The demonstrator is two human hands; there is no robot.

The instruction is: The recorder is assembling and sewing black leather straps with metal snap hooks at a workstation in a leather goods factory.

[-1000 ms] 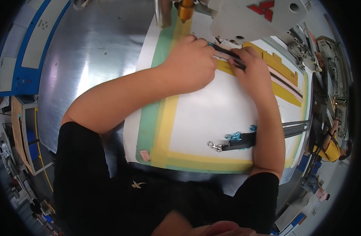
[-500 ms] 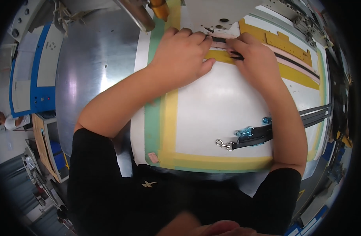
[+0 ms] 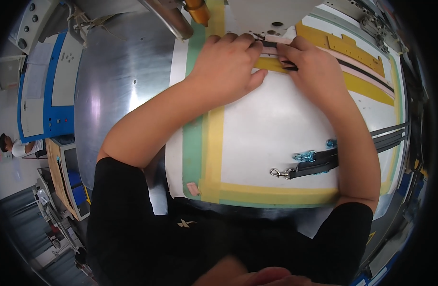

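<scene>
A narrow black strap [image 3: 269, 44] lies between pink strips under the white machine head [image 3: 262, 13], at the far side of the table. My left hand [image 3: 228, 66] rests at its left, fingers bent and closed on the strap's end by the machine, the thumb held apart. To the right, my right hand [image 3: 314, 64] pinches the strap between thumb and fingers. A small dark pointed thing [image 3: 289, 66] sticks out from under that hand; its kind is not clear. The strap's end beneath the left fingers is hidden.
Several black straps with metal snap hooks [image 3: 282, 173] lie beside my right forearm. A yellow plate [image 3: 355, 51] and a yellow strip [image 3: 371, 90] flank the strap. A metal tube [image 3: 173, 24] hangs left of the head. Another person [image 3: 21, 145] is far left.
The whole view has shifted a little to the right. Both hands keep nearly the same place and grip at the strap.
</scene>
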